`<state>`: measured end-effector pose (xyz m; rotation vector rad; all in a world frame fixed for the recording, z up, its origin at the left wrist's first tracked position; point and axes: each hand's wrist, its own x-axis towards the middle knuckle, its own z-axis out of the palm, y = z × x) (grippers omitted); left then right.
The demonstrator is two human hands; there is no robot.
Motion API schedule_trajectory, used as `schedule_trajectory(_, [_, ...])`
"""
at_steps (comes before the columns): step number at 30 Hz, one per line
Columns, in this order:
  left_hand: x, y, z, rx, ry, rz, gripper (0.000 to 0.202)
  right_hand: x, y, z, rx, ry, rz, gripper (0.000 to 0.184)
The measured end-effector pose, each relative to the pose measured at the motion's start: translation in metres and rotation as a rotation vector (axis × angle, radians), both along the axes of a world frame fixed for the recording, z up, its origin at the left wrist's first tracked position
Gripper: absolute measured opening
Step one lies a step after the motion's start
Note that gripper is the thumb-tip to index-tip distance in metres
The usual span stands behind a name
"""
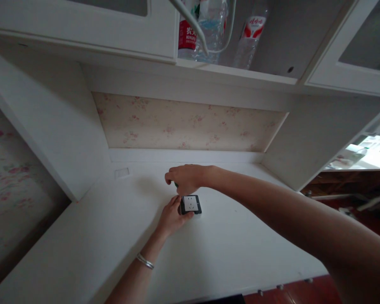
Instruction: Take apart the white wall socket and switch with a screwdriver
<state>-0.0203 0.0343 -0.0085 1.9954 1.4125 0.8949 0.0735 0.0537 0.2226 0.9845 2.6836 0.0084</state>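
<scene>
A wall socket [191, 204] with a white face and a dark frame lies face up on the white desktop. My left hand [171, 217] is closed on its left side, the thumb along the near edge and the fingers at the far left corner. Just above and beyond the socket hangs my right hand [188, 178], its fingers curled. A small dark bit shows under those fingers, but most of what they hold is hidden, so I cannot make out what it is.
Overhead, an open cabinet shelf [234, 69] holds several plastic bottles [252, 36], with a pale cable [190, 19] hanging in front. White side panels [44, 126] stand left and right. A small rectangular cover [122, 172] sits at the desktop's back left.
</scene>
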Motion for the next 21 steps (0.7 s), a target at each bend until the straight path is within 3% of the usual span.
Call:
schedule_trajectory(2, [0.000,0.000,0.000,-0.005,0.005,0.005,0.067,0.001,-0.001,0.000,0.013,0.003,-0.024,0.044])
schedule_trajectory(7, [0.000,0.000,0.001,0.011,0.000,0.013,0.068,0.006,0.000,-0.004,0.123,0.004,-0.044,0.033])
schedule_trajectory(9, [0.000,0.000,0.000,0.010,-0.003,0.006,0.065,0.009,0.001,-0.004,0.081,0.021,-0.009,0.030])
schedule_trajectory(12, [0.000,0.001,-0.002,0.009,-0.004,0.006,0.066,0.011,0.002,-0.003,0.016,0.008,-0.015,0.046])
schedule_trajectory(16, [-0.001,0.003,-0.007,0.020,0.017,-0.001,0.072,0.011,0.002,-0.004,0.081,-0.013,-0.076,0.032])
schedule_trajectory(19, [-0.001,0.004,-0.009,0.034,0.029,-0.007,0.074,0.012,0.002,-0.004,0.060,0.014,0.000,0.027])
schedule_trajectory(21, [-0.001,0.004,-0.010,0.035,0.036,-0.008,0.074,0.014,0.002,-0.003,0.004,0.018,0.042,0.039])
